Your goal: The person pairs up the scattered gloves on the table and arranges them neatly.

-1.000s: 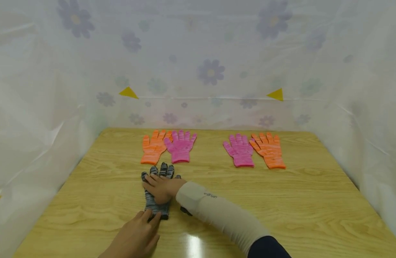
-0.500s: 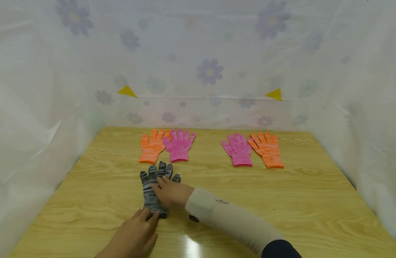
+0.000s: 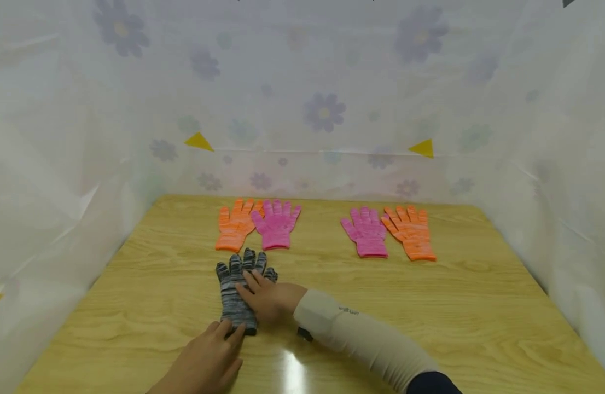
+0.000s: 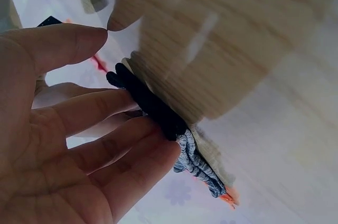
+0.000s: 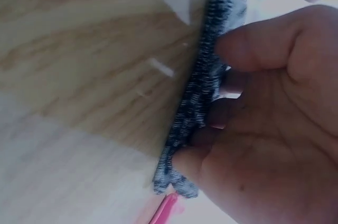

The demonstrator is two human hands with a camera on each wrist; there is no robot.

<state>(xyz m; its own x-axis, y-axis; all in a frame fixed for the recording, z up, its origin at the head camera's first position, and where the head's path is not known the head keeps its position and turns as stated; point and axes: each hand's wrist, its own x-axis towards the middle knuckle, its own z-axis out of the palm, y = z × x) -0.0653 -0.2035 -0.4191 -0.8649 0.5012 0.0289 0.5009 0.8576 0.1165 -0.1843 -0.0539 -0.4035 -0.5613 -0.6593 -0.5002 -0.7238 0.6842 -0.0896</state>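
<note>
A grey-and-black knitted glove (image 3: 232, 298) lies flat at the left front of the wooden table, fingers pointing away and cuff toward me. My left hand (image 3: 204, 353) rests its fingertips on the cuff; in the left wrist view its fingers (image 4: 100, 108) are fairly straight and the thumb stands apart from the glove. With spread fingers, my right hand (image 3: 270, 301) lies across the right side of the glove, covering part of its palm and thumb side. In the right wrist view the thumb and fingertips touch the knit glove (image 5: 195, 97) along its length.
Behind the grey glove, an orange glove (image 3: 231, 230) is partly overlapped by a pink glove (image 3: 275, 227). Farther right lie another pink glove (image 3: 366, 235) and orange glove (image 3: 413, 232). A flowered white sheet (image 3: 322, 71) encloses the wooden table (image 3: 455, 306) at the back and sides.
My right hand has slid rightward across the grey glove, from its middle to its right side, uncovering the left fingers and palm. The left hand stays at the cuff.
</note>
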